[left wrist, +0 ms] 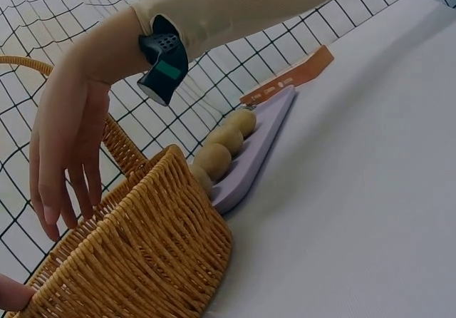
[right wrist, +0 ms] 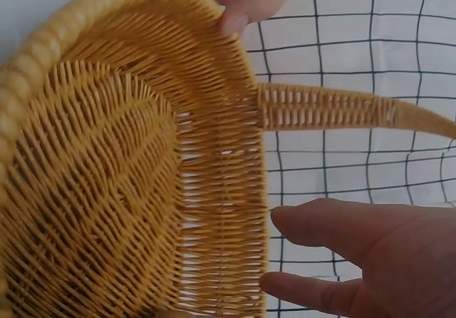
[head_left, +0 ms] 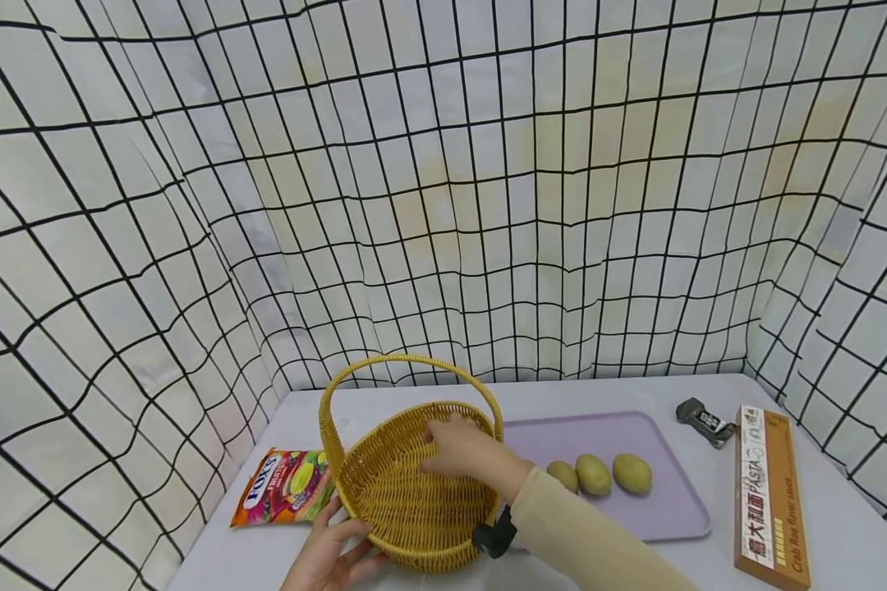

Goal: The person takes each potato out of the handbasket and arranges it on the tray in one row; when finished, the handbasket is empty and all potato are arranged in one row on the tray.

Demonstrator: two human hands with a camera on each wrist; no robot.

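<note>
A yellow wicker basket (head_left: 429, 562) with a tall arched handle stands on the white table, its woven inside facing me. My left hand (head_left: 333, 554) grips its front-left rim, thumb over the edge and fingers along the outer wall. In the right wrist view, that thumb (right wrist: 234, 24) presses on the rim beside the handle's base. My right hand (head_left: 461, 447) reaches over the basket's opening, holding nothing. Its fingers hang loose and apart near the rim in the left wrist view. Through the right wrist camera, the basket's bare woven floor (right wrist: 92, 190) shows.
A candy bag (head_left: 284, 486) lies left of the basket. To the right, a lilac tray (head_left: 665, 517) bears several potatoes (head_left: 594, 474). Farther right are a small dark packet (head_left: 705, 423) and a pasta box (head_left: 772, 492). Black-gridded white sheeting (head_left: 488, 246) surrounds the table.
</note>
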